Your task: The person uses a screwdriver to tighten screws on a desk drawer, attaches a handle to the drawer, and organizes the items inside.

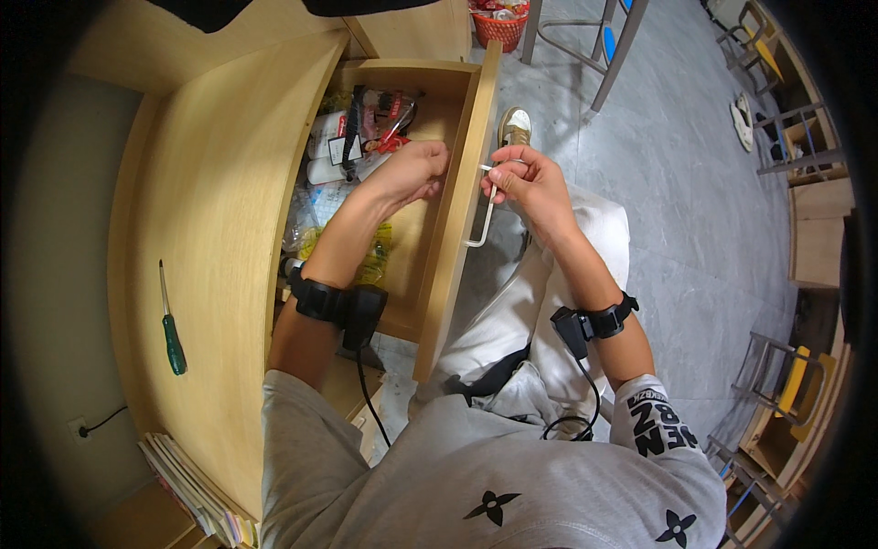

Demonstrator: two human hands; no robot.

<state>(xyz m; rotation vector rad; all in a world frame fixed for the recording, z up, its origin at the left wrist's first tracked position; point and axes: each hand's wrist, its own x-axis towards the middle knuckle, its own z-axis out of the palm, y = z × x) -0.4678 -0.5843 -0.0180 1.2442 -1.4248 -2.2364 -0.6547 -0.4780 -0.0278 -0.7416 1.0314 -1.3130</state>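
Note:
A pale wooden drawer [455, 206] stands pulled out from under the desk. On its outer front is a whitish bar-shaped handle [486, 224], with bent ends against the panel. My right hand [530, 188] has its thumb and fingers closed on the handle near its far end. Inside the drawer, my left hand [416, 172] is curled close to the inner side of the front panel. Its fingertips are turned away, so anything they pinch is hidden. Beyond that hand lie plastic packets [389, 119], a white container [326, 137] and a yellow bag [375, 256].
A green-handled screwdriver [172, 339] lies on the desk top [219, 183]. Books [197, 489] stand at the near left. A red basket [500, 29] and a metal-legged stool [599, 55] are on the far floor. My legs are beside the drawer front; cables hang from both forearm straps.

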